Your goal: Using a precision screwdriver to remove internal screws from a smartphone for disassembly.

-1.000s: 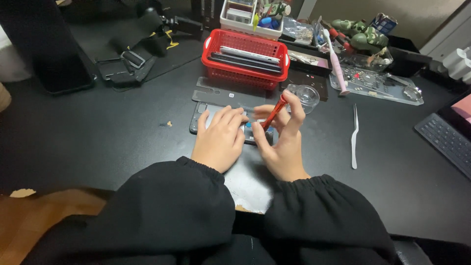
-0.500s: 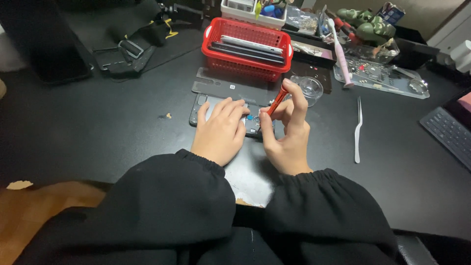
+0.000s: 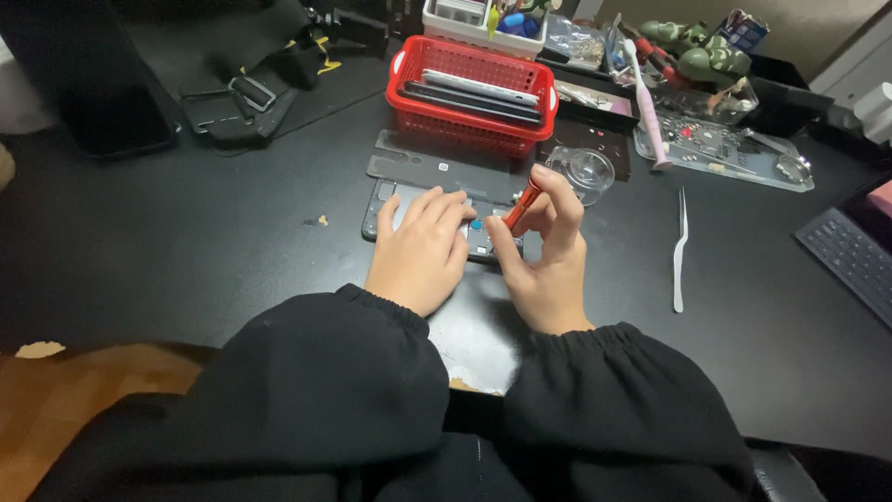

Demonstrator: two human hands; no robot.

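While pinned flat — dark opened phone.

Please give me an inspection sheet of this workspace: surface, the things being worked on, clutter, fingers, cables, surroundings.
Surface: black table, with a small crumb left of the work.
Job's things: opened phone lies flat; red screwdriver stands tilted over its right part.
Clutter: red basket with flat phones, clear round dish, tweezers, pink toothbrush, clear parts tray.
Fingers: left hand presses flat on the phone; right hand pinches the screwdriver.
Cables: nothing seen.
Surroundings: black strap with buckle far left, keyboard at the right edge, green toy figures behind.
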